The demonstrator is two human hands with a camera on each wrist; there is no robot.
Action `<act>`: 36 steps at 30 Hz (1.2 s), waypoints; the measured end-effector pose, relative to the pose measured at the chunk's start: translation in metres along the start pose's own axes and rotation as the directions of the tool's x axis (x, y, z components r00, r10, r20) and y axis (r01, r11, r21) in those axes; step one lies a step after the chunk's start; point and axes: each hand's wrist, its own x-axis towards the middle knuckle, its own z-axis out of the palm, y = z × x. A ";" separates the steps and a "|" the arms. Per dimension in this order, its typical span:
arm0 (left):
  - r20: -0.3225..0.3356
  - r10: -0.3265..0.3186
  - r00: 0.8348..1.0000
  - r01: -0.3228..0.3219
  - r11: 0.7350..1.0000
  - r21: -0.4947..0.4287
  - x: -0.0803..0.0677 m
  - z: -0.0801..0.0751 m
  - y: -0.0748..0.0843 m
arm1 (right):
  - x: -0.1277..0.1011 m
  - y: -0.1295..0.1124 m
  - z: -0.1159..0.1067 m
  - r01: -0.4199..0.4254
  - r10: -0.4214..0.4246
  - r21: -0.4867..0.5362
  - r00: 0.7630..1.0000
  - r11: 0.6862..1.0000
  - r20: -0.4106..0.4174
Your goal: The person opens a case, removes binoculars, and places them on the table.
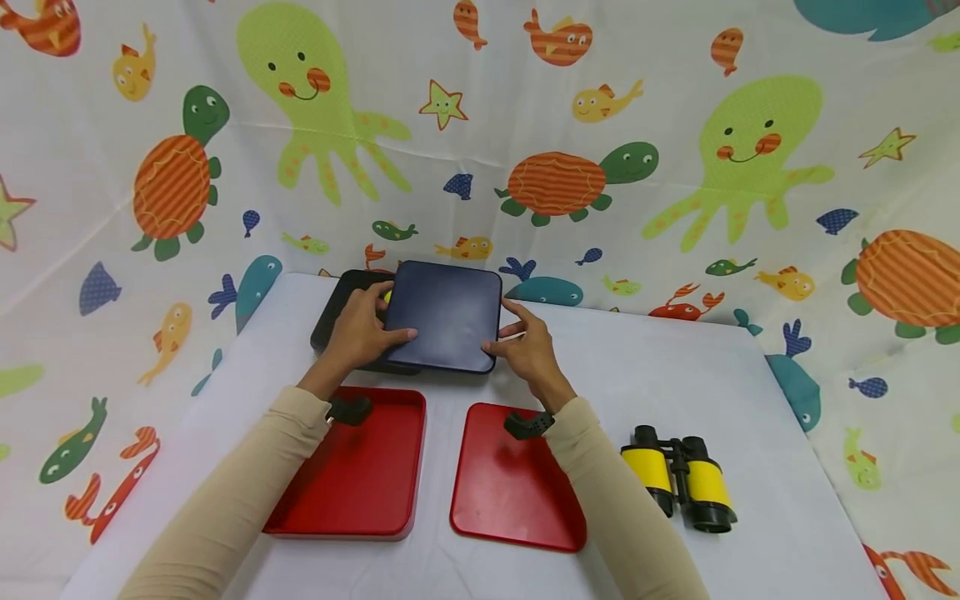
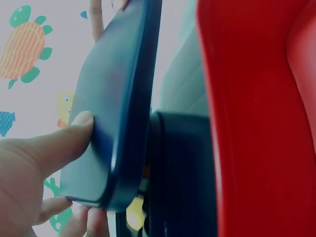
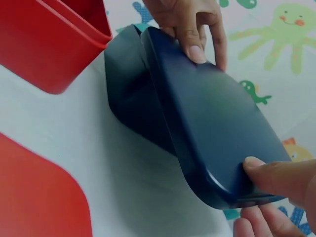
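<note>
Both hands hold a dark blue lid, tilted above a dark rectangular box at the back of the table. The left hand grips the lid's left edge, thumb on the top face and fingers underneath. On the opposite edge, the right hand pinches it with thumb above and fingers below. The lid overlaps the right part of the box in the head view. Something yellow shows inside the box in the left wrist view, mostly hidden by the lid.
A red box stands open at the front left, partly under the left forearm. Beside it lies a red lid, near the right forearm. Yellow and black binoculars lie at the right. A patterned cloth hangs behind the white table.
</note>
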 end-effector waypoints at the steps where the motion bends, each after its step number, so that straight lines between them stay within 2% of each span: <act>1: -0.002 0.002 1.000 -0.002 1.000 0.001 0.000 0.002 0.001 | 0.000 0.002 -0.001 -0.003 0.003 0.000 1.000 1.000 -0.006; 16: 0.036 0.022 0.999 -0.022 1.000 0.002 0.006 0.033 0.027 | -0.006 0.022 -0.027 -0.022 0.023 0.014 0.997 1.000 -0.070; 29: 0.058 0.029 0.998 -0.029 1.000 0.002 0.008 0.064 0.048 | -0.011 0.031 -0.052 -0.073 0.068 -0.043 0.993 0.996 -0.099; 36: 0.061 0.008 0.998 -0.011 0.999 0.050 0.009 0.072 0.059 | -0.011 0.036 -0.061 -0.101 0.093 -0.071 0.990 0.992 -0.106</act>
